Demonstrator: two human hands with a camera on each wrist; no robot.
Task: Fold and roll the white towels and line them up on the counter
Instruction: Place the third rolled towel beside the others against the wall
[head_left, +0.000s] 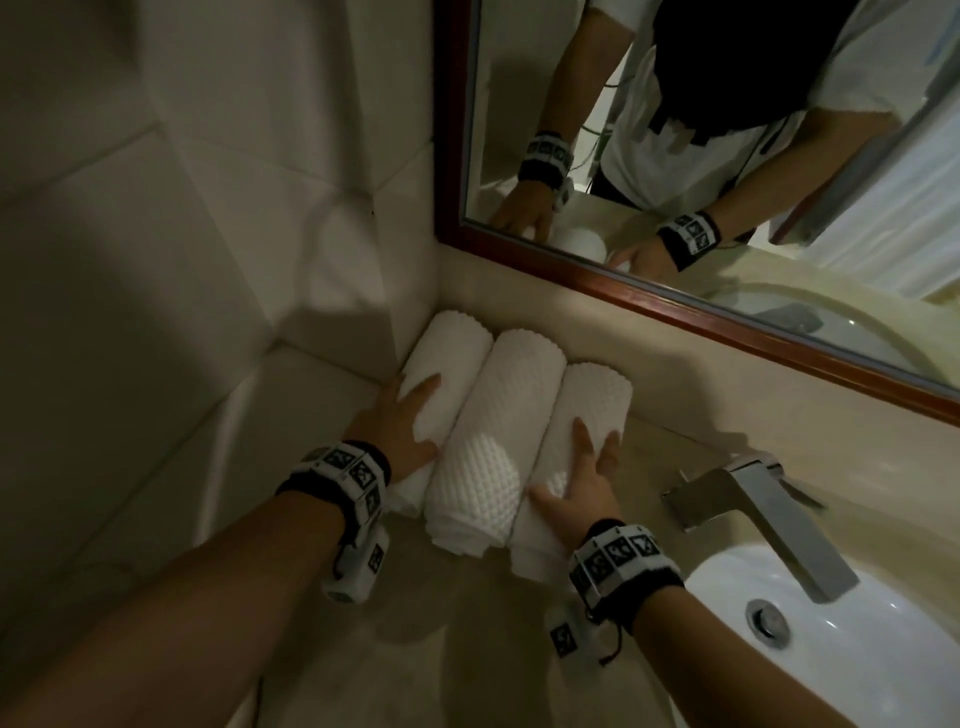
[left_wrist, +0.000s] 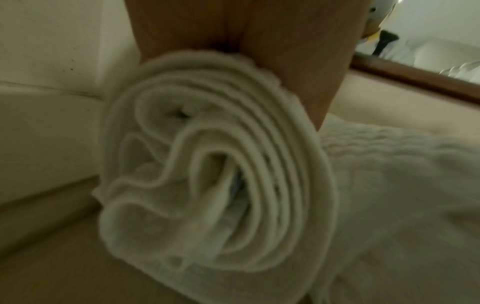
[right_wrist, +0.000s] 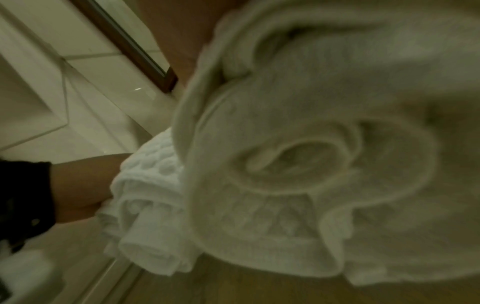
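Observation:
Three rolled white towels lie side by side on the beige counter (head_left: 441, 649), in the corner under the mirror. My left hand (head_left: 405, 421) rests flat on the left roll (head_left: 452, 353), fingers straight. The middle roll (head_left: 498, 415) lies untouched between my hands. My right hand (head_left: 582, 483) lies on the right roll (head_left: 597, 400), fingers spread and straight. The left wrist view shows the left roll's spiral end (left_wrist: 213, 174) under my palm (left_wrist: 259, 51). In the right wrist view the right roll's end (right_wrist: 311, 164) fills the picture, with a neighbouring roll (right_wrist: 145, 205) beside it.
A mirror with a dark wooden frame (head_left: 675, 306) runs along the back of the counter. A chrome faucet (head_left: 769, 514) and a white sink basin (head_left: 831, 649) sit to the right of the rolls. A tiled wall (head_left: 156, 260) closes the left side.

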